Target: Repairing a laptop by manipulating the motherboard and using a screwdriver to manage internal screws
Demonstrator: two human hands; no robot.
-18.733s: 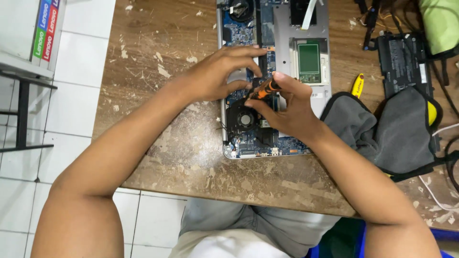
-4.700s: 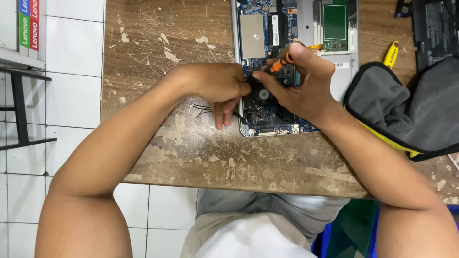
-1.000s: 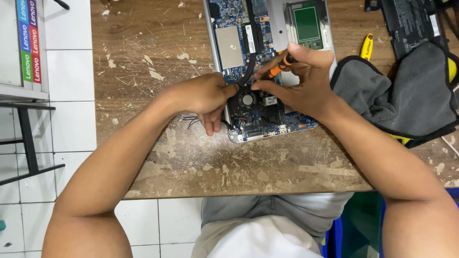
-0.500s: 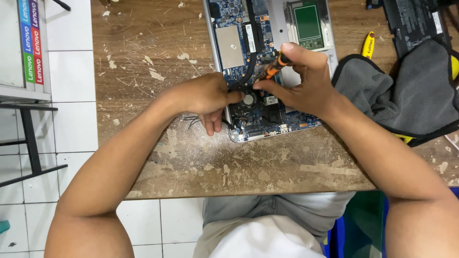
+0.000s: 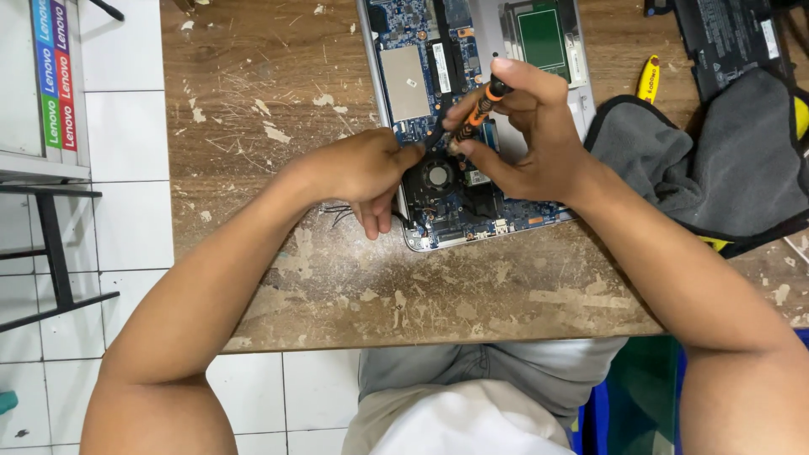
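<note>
Both hands barely shifted; right hand (image 5: 539, 135) grips screwdriver (image 5: 474, 116) above laptop (image 5: 472, 211) edge.

single head view, looks steeply down, close over wooden table (image 5: 278, 278); both forearms enter from bottom edge.

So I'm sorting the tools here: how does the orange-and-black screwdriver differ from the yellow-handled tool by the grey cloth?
The orange-and-black screwdriver is held in the right hand, while the yellow-handled tool lies untouched on the wooden table. The screwdriver slants with its tip down on the open laptop; the yellow-handled tool rests off the laptop, beside the grey cloth. Only the yellow handle shows, so its tip can't be compared. Both are small hand tools.
</note>
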